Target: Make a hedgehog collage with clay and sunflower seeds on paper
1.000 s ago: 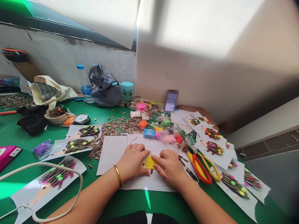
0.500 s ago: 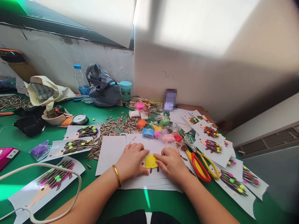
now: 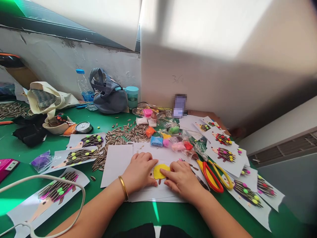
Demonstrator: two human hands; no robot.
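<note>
A flattened piece of yellow clay [image 3: 160,172] lies on white paper [image 3: 116,168] in front of me, with small brown legs at its lower edge. My left hand [image 3: 141,170] rests on the paper at the clay's left side, thumb and fingers apart, partly covering the figure's head. From the other side, my right hand [image 3: 182,178] presses the clay with its extended index finger; its thumb is apart and the other fingers are bent. Neither hand grips anything. Just right of my right hand lie red-handled scissors [image 3: 211,178] and yellow-handled scissors [image 3: 224,175].
Sunflower seeds [image 3: 127,132] are heaped beyond the paper, beside blue clay [image 3: 157,141] and other wrapped colours. Finished seed hedgehogs [image 3: 224,154] on cards lie at both sides. A white cable [image 3: 83,198] loops over my left forearm. A bottle [image 3: 85,89] and grey bag [image 3: 109,94] stand behind.
My right index finger has moved from the clay's upper right edge onto its middle right, and the hand has shifted slightly. My left hand stays in place.
</note>
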